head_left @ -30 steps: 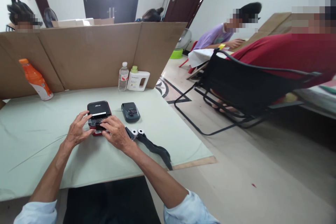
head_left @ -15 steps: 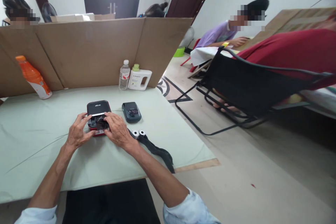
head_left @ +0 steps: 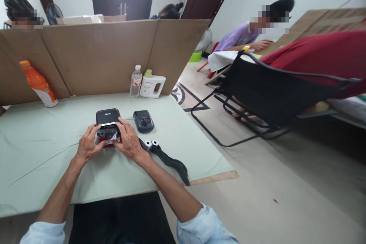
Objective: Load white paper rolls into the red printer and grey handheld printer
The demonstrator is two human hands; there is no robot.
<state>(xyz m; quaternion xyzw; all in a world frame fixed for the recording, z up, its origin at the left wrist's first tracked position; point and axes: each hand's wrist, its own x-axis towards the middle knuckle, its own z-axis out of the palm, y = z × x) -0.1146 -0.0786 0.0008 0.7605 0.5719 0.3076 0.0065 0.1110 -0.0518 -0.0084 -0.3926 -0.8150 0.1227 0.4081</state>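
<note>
Printer (head_left: 108, 126) in black and red is being gripped by both hands (head_left: 87, 145) (head_left: 128, 141) on the bench (head_left: 42, 160); fingers pressing its open compartment risk slipping or jamming the lid.

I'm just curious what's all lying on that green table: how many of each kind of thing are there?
Bottles: 3, orange, clear, white jug
Printers: 2, red-black one under both hands, dark one
Paper rolls: 2
Black strap: 1
Total: 8
</note>
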